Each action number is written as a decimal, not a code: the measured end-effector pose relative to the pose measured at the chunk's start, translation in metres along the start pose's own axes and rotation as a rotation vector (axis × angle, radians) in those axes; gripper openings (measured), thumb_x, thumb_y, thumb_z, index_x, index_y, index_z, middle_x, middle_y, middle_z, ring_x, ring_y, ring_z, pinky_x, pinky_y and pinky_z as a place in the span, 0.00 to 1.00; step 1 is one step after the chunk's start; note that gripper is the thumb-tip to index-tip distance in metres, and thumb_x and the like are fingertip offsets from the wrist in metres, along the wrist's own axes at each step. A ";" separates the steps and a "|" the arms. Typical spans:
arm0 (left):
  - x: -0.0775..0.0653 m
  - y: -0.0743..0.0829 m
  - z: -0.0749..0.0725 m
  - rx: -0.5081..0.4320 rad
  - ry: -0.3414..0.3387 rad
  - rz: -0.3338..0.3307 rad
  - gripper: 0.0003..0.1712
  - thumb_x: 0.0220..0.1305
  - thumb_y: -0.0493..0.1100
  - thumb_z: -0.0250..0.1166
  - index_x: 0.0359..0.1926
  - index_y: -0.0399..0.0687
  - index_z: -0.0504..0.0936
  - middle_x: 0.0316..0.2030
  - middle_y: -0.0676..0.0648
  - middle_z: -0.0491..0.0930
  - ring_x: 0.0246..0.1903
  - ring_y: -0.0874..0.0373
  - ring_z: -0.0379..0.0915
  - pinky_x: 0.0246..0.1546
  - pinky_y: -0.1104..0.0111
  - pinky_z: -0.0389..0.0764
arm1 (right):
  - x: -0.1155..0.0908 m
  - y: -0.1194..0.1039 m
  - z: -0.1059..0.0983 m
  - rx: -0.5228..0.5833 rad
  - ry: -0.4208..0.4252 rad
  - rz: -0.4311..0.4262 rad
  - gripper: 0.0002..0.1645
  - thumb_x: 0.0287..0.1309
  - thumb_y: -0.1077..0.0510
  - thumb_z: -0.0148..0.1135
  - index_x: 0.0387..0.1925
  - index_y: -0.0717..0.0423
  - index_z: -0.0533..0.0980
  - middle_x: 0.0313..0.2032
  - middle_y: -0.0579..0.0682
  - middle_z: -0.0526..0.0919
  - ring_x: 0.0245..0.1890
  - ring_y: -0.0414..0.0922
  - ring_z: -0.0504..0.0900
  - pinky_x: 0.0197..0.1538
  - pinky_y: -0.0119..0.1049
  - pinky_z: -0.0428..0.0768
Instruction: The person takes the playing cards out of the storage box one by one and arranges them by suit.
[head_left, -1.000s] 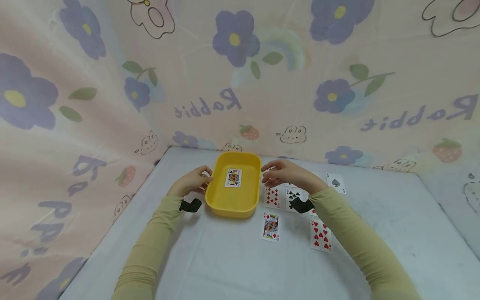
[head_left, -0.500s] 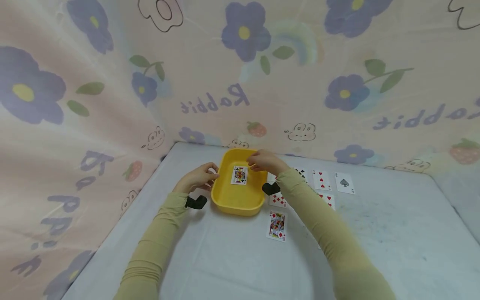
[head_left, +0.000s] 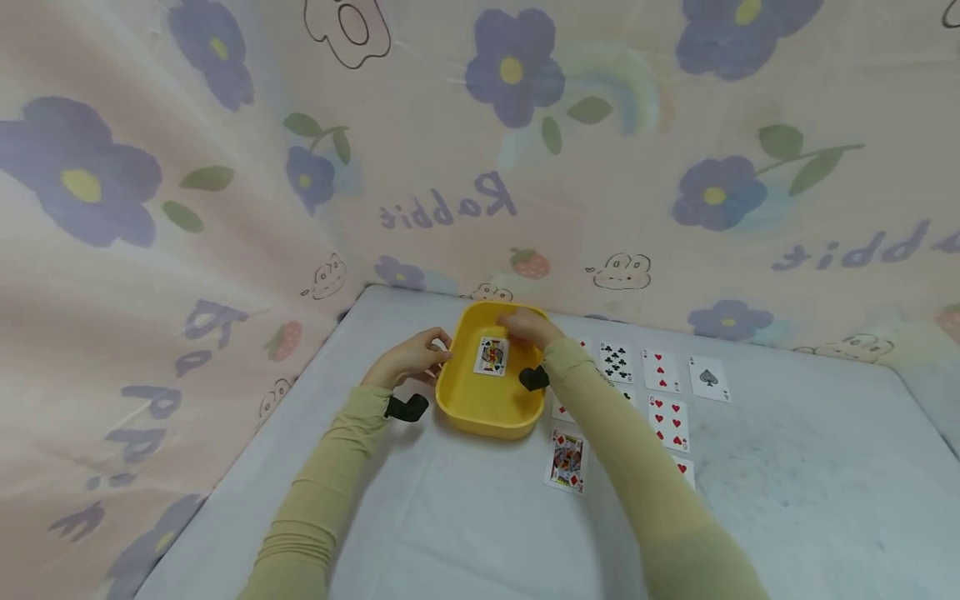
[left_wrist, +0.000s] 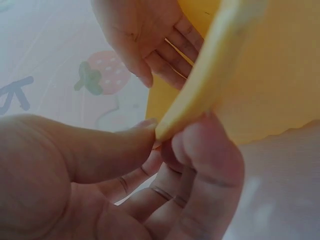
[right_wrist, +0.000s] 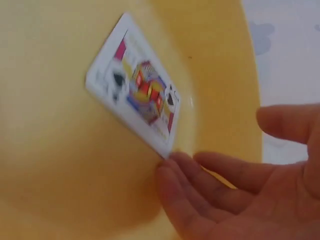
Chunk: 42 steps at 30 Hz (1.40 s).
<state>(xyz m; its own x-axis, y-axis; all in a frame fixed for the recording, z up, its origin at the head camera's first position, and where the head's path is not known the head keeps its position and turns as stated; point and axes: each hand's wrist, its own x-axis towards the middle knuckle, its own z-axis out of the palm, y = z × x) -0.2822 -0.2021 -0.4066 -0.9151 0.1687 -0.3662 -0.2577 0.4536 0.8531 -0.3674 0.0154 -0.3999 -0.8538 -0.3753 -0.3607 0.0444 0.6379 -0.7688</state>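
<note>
A yellow plastic tray (head_left: 483, 408) stands on the white-covered table. In it lies a face card of spades (head_left: 491, 356), face up; in the right wrist view the card (right_wrist: 142, 92) shows a thick edge, like a stack. My left hand (head_left: 408, 360) pinches the tray's left rim (left_wrist: 192, 92) between thumb and fingers. My right hand (head_left: 528, 327) reaches over the right side into the tray. Its fingers (right_wrist: 187, 187) are extended, tips right at one corner of the card, with the thumb held apart.
To the right of the tray several playing cards lie face up in rows, among them a king of diamonds (head_left: 567, 461), a six of hearts (head_left: 669, 422) and an ace of spades (head_left: 708, 378). My right sleeve (head_left: 630, 454) covers some of them. A patterned cloth (head_left: 585, 208) rises behind.
My right hand has moved left from beside the tray to inside it, near the card. The left hand stays at the left rim. The head view has shifted, so the scene sits farther right.
</note>
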 end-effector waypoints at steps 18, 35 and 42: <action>0.000 -0.001 -0.001 0.034 0.013 0.006 0.13 0.73 0.39 0.52 0.55 0.40 0.66 0.37 0.39 0.76 0.30 0.54 0.75 0.29 0.64 0.82 | -0.018 -0.007 0.022 -0.065 -0.315 -0.097 0.24 0.69 0.53 0.50 0.50 0.73 0.73 0.41 0.65 0.83 0.44 0.56 0.81 0.52 0.44 0.78; 0.000 0.000 -0.002 0.032 -0.006 0.010 0.12 0.73 0.39 0.53 0.53 0.41 0.66 0.34 0.41 0.76 0.30 0.54 0.74 0.28 0.65 0.82 | -0.021 -0.006 0.022 -0.142 -0.377 -0.096 0.23 0.67 0.52 0.53 0.51 0.68 0.74 0.41 0.62 0.82 0.39 0.54 0.81 0.48 0.43 0.80; 0.001 -0.001 -0.002 0.032 0.005 0.002 0.11 0.72 0.40 0.53 0.52 0.43 0.67 0.35 0.41 0.76 0.30 0.54 0.76 0.29 0.64 0.82 | -0.023 -0.007 0.015 -0.198 -0.383 -0.131 0.18 0.62 0.59 0.61 0.51 0.64 0.76 0.36 0.54 0.84 0.35 0.46 0.79 0.43 0.38 0.77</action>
<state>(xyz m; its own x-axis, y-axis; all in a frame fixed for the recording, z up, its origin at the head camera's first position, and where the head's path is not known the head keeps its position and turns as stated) -0.2839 -0.2036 -0.4070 -0.9170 0.1657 -0.3628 -0.2461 0.4809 0.8415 -0.3398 0.0093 -0.3942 -0.5907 -0.6591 -0.4654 -0.1830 0.6712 -0.7183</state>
